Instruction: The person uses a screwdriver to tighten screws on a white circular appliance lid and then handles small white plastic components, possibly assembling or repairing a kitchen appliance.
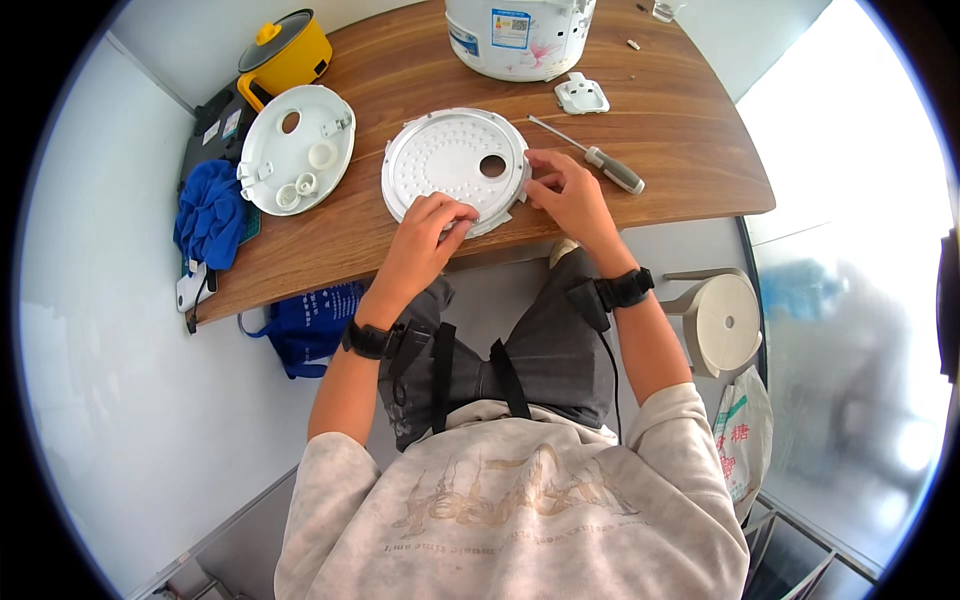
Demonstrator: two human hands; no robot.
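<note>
A round white lid plate (440,150) with rows of small bumps and one dark round hole lies on the wooden table in front of me. My left hand (428,232) has its fingers curled at the plate's near rim, thumb and fingertips pinched there. On the plate's right rim, my right hand (568,192) grips the edge between thumb and fingers. Whether either hand also holds some small part is too fine to tell. Just right of the plate lies a screwdriver (612,170) with a grey handle, its tip pointing away to the left.
A white lid shell (262,140) rests left of the plate. At the back stand a white rice cooker body (480,50) and a yellow pot (300,62). A small white bracket (582,95), blue cloth (210,215) and phone (192,290) also lie around. A stool (724,330) is at right.
</note>
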